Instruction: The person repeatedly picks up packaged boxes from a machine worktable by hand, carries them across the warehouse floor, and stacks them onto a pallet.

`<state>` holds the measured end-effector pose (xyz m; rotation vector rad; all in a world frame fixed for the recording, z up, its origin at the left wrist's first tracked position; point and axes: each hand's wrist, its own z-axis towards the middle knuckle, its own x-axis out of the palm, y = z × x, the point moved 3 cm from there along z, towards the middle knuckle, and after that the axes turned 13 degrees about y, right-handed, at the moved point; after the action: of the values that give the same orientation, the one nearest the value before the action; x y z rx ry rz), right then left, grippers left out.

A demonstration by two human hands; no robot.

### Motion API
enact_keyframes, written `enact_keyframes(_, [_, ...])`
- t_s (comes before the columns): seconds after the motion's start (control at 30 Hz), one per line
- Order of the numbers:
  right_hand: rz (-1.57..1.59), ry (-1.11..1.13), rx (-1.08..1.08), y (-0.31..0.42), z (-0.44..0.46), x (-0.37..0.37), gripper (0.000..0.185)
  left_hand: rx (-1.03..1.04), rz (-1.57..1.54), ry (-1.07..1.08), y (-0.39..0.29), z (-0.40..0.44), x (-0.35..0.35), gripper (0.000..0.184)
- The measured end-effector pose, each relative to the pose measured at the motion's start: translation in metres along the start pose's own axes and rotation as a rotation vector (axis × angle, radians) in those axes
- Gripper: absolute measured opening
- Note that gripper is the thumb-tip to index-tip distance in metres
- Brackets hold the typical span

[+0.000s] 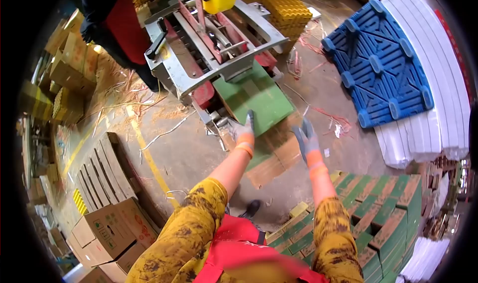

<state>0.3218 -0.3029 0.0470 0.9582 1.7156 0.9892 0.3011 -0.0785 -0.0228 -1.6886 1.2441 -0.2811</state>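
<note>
A flat green carton (256,101) lies partly under the frame of a carton-sealing machine (219,39), its near end sticking out towards me. Below that end, brown cardboard (279,158) shows; whether it belongs to the same carton I cannot tell. My left hand (243,132), in a grey glove with an orange cuff, is at the carton's near left corner, thumb raised and fingers apart. To the right of the cardboard is my right hand (307,139), gloved alike, fingers stretched out and apparently apart from the carton. Neither hand grips anything.
Stacked green-and-brown cartons (378,218) stand close on my right. A blue plastic pallet (381,64) leans against white stacked sheets (423,59). At left are a wooden pallet (107,171) and brown boxes (112,230). Another person (122,29) stands beyond the machine; straps litter the floor.
</note>
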Motion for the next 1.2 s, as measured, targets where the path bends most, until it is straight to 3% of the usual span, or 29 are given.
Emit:
enact_keyframes(0.03, [-0.175,-0.023,-0.046,-0.019,0.041,0.005,0.071,0.003,0.021,0.036,0.011,0.010,0.005,0.114])
enact_keyframes(0.13, [-0.002,-0.114,-0.195,-0.038,0.116,0.026,0.081,0.113,-0.018,0.112,0.038,0.034,0.011,0.100])
enact_keyframes(0.23, [-0.322,0.134,-0.064,-0.027,0.117,0.030,0.086,0.254,-0.122,0.098,0.052,0.032,0.007,0.068])
enact_keyframes(0.3, [-0.300,0.207,0.065,-0.034,0.091,0.026,0.081,0.311,-0.223,0.134,0.045,0.013,-0.008,0.055])
enact_keyframes(0.37, [-0.214,0.282,0.076,-0.036,0.041,0.014,0.072,0.345,-0.160,0.258,0.065,-0.015,-0.018,0.059])
enact_keyframes(0.47, [-0.020,0.334,0.010,-0.051,-0.035,-0.006,0.058,0.052,-0.368,0.322,0.068,-0.113,-0.035,0.073])
enact_keyframes(0.53, [0.044,0.412,0.072,-0.076,-0.068,-0.018,0.060,-0.100,-0.524,0.321,0.062,-0.153,-0.037,0.083])
enact_keyframes(0.63, [0.144,0.489,0.056,-0.086,-0.094,-0.034,0.066,0.031,-0.419,0.198,0.062,-0.193,-0.036,0.097])
enact_keyframes(0.67, [0.182,0.503,0.035,-0.082,-0.098,-0.038,0.068,0.155,-0.248,0.247,0.076,-0.196,-0.040,0.101])
enact_keyframes(0.77, [0.154,0.592,-0.059,-0.053,-0.096,-0.056,0.082,0.255,-0.140,0.230,0.040,-0.234,-0.057,0.102])
enact_keyframes(0.8, [0.212,0.608,-0.101,-0.038,-0.091,-0.060,0.082,0.292,-0.268,0.196,0.016,-0.249,-0.059,0.100])
enact_keyframes(0.87, [0.329,0.636,-0.177,-0.002,-0.076,-0.066,0.082,0.387,-0.039,0.103,0.005,-0.266,-0.069,0.101])
enact_keyframes(1.0, [-0.113,1.243,-0.108,0.045,-0.045,-0.073,0.070,0.556,0.367,-0.007,-0.055,-0.296,-0.079,0.101])
enact_keyframes(1.07, [-0.491,1.022,-0.881,0.016,-0.035,-0.057,0.061,0.655,0.507,-0.008,-0.059,-0.300,-0.084,0.098])
enact_keyframes(1.13, [-0.521,0.892,-1.037,0.039,-0.043,-0.062,0.058,0.685,0.553,-0.030,-0.053,-0.295,-0.085,0.084])
enact_keyframes(1.2, [-0.211,1.053,-0.640,0.045,-0.047,-0.065,0.057,0.653,0.553,0.005,-0.050,-0.296,-0.085,0.080])
